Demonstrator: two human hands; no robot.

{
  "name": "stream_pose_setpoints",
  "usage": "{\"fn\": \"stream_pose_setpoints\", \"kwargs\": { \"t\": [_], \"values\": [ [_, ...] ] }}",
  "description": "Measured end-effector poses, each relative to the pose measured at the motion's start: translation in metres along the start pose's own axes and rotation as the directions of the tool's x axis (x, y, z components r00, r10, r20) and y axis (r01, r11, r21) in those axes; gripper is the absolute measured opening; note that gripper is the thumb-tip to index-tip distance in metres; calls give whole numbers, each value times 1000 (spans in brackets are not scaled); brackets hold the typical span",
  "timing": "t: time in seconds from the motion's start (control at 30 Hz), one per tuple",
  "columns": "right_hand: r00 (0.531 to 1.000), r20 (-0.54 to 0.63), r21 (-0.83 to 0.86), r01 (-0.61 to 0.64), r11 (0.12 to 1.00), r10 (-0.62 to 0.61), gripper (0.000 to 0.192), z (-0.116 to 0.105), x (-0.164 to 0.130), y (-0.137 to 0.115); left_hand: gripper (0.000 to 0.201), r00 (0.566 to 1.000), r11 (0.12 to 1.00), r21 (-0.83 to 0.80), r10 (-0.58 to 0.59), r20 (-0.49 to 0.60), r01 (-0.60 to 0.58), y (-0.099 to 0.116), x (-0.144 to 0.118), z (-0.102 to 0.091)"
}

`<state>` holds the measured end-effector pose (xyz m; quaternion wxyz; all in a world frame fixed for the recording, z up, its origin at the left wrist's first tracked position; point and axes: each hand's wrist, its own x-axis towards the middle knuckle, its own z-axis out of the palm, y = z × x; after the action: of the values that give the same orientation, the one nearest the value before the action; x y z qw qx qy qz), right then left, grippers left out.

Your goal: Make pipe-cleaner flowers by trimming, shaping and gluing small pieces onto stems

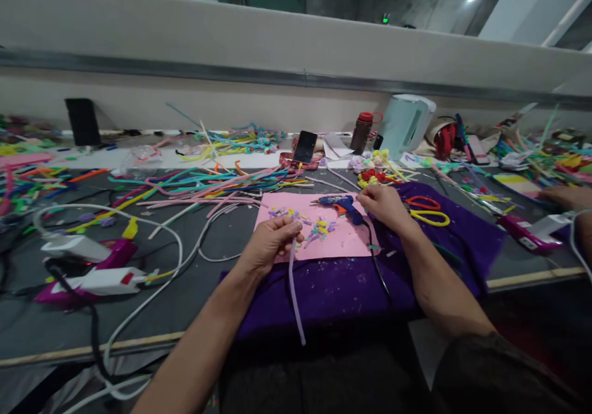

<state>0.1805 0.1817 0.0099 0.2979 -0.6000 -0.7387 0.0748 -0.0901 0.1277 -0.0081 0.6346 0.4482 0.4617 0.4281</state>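
My left hand (pixel 277 238) pinches a lilac pipe cleaner (pixel 294 297), whose long end hangs down past the table's front edge. Beneath that hand lies a pink sheet (pixel 271 204) strewn with short yellow, purple and green pipe cleaner pieces (pixel 320 229). My right hand (pixel 383 205) is closed at the sheet's right side; what its fingers hold, if anything, is hidden. Just left of it rests a blue glue gun (pixel 340 204), nozzle pointing left. To its right, scissors with red and yellow handles (pixel 430 216) lie on a purple cloth (pixel 319 290).
Loose pipe cleaners (pixel 222 182) spread across the back left. Power strips (pixel 87 284) with white cables sit at left. A phone (pixel 305 147), a brown bottle (pixel 362 133) and a pale kettle (pixel 409 124) stand at the back. Another person's hand (pixel 567 198) is at far right.
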Motion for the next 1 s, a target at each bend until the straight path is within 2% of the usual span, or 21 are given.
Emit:
{"fn": "stream_pose_setpoints", "kwargs": {
  "t": [0.07, 0.13, 0.23, 0.33, 0.5, 0.63, 0.83, 1.0],
  "values": [
    [993, 95, -220, -45, 974, 68, 31, 3, 2, 7, 27, 1000, 1000, 8, -4, -8, 4, 0, 0, 1],
    [970, 195, -302, -81, 950, 145, 38, 10, 4, 7, 28, 1000, 1000, 7, -11, -20, 11, -1, 0, 1],
    [934, 273, -292, -149, 945, 232, 40, 22, 9, 5, 30, 999, 1000, -2, -27, -25, 27, -1, 0, 2],
    [927, 260, -234, -211, 949, 270, 30, 31, 12, 5, 30, 999, 999, -3, -33, -18, 33, -1, -1, 3],
    [940, 196, -10, -282, 959, 279, 24, 31, 11, 13, 30, 1000, 1000, 5, -21, -23, 21, 0, -1, 3],
    [943, 161, 257, -325, 910, 291, 25, 29, 8, 15, 29, 1000, 1000, 13, -13, -21, 13, -1, -1, 2],
    [922, 262, 620, -387, 682, 285, 22, 25, 7, 10, 29, 1000, 999, 35, 4, -15, -4, -4, 0, 0],
    [923, 334, 794, -385, 471, 191, 29, 10, 7, 6, 27, 1000, 999, 43, 5, -2, -5, -5, 0, 0]
  ]
}}
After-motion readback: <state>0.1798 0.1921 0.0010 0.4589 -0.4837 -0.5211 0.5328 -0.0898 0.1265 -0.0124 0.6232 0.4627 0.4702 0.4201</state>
